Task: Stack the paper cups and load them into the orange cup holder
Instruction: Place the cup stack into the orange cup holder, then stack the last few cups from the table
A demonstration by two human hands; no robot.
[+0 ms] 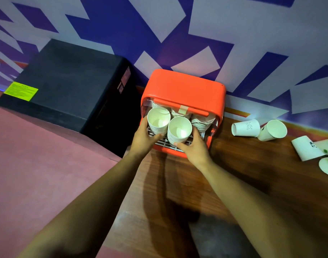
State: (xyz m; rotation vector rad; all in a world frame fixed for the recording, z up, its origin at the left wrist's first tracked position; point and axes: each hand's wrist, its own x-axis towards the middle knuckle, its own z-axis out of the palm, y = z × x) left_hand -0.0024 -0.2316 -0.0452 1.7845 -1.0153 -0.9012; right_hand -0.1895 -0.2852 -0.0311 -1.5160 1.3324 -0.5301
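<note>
Head-camera view: the left hand wraps one stack of paper cups while the right hand cups a second stack, both tilted mouths-up toward the wearer, bases pointing into the orange cup holder directly ahead. Each stack's long axis runs into the opening, over a white slotted tray. More ribbed stacks sit inside (right side). Loose, smooth cups lie toppled on the wood-grain desk, nearer the right hand.

Left hand and right hand each grip a cup stack inside the orange cup holder.
</note>
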